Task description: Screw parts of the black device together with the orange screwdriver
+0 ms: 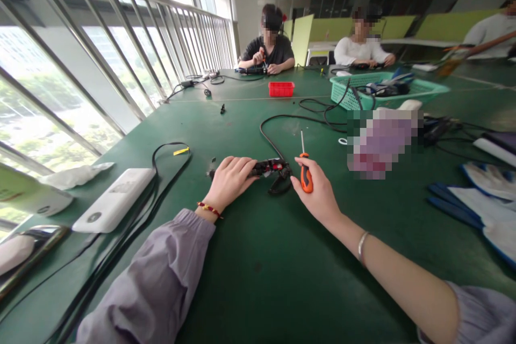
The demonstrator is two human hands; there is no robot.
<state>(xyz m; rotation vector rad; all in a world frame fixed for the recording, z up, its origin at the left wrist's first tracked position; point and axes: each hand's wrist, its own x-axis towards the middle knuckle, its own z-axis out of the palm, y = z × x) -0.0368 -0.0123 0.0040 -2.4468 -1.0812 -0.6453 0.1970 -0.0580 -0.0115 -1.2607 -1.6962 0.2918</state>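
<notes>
My left hand (230, 178) rests on a small black and red device (269, 166) lying on the green table (250, 258), fingers curled over its left end. A black cable (271, 137) runs from the device toward the back. My right hand (316, 189) grips an orange-handled screwdriver (305, 173) just right of the device, its thin shaft pointing away from me and clear of the device.
A white power bank (115, 199) with a black cable lies at left, white gloves (481, 201) at right. A red tray (281, 88) and a green basket (387, 90) stand further back. Other people sit working at the far end. A railing and windows run along the left.
</notes>
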